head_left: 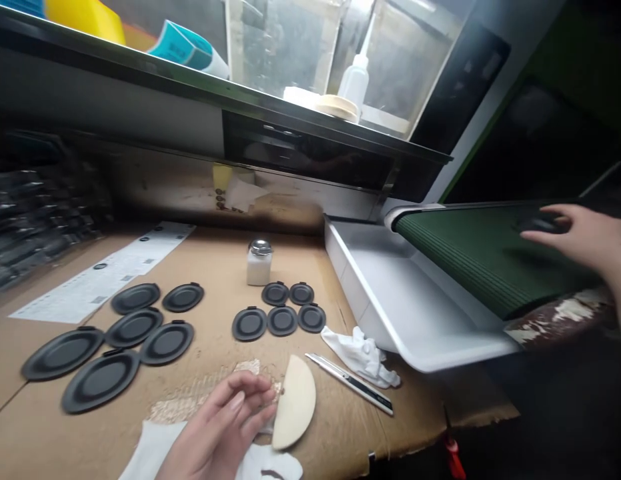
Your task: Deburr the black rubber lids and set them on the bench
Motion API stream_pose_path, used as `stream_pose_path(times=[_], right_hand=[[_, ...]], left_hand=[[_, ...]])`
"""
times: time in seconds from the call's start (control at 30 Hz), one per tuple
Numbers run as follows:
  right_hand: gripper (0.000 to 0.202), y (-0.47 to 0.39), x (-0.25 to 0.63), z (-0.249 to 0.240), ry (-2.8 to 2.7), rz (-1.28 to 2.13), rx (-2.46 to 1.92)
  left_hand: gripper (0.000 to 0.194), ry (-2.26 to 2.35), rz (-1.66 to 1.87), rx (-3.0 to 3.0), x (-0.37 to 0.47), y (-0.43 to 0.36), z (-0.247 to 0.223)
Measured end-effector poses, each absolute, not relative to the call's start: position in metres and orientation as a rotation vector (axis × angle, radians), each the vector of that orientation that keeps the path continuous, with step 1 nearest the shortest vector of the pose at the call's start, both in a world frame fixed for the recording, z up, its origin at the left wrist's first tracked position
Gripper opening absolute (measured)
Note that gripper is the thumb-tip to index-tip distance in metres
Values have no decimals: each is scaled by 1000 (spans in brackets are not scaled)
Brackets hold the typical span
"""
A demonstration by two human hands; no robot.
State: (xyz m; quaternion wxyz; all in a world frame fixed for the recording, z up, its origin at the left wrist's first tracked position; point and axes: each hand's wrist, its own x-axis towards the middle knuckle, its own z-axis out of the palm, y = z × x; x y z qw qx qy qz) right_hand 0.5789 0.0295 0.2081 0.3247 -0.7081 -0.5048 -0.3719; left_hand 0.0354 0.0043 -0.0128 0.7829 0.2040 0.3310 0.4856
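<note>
My right hand (585, 237) is at the far right, above the green conveyor belt (455, 247). Between its thumb and fingers is a black round piece (543, 223), blurred and partly hidden. At the bottom centre my left hand (223, 420) has loosely bent fingers with the thumb apart, and I see nothing held in it. Just right of its fingertips lies a cream half-round pad (295, 403). Flat black round lids with small tabs rest in two groups: larger ones (125, 327) on the left and smaller ones (281, 321) in the middle.
Beside the belt stands a white tray (365, 293). A utility knife (350, 383) and a crumpled white glove (363, 357) lie near it. Behind the smaller lids is a pump-top bottle (259, 263). Printed label sheets (105, 273) lie left. A squeeze bottle (355, 80) stands on the shelf.
</note>
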Motion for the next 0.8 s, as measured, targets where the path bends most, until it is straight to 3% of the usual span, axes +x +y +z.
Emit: stream_pose_path(times=[0.07, 0.23, 0.33, 0.5, 0.8], right_hand=[[65, 21, 507, 197, -1405, -920, -2018], [51, -18, 280, 115, -2052, -553, -1300], [52, -24, 198, 59, -2206, -314, -1240], [61, -16, 179, 9, -2279, -17, -1411], [57, -31, 204, 3, -2348, 191, -1725]], left_hand=[[17, 666, 1042, 366, 34, 4, -11], [31, 543, 1004, 245, 30, 6, -10], [42, 442, 975, 229, 30, 5, -9], [38, 498, 1026, 182, 28, 2, -11], [38, 513, 1017, 60, 26, 4, -7]])
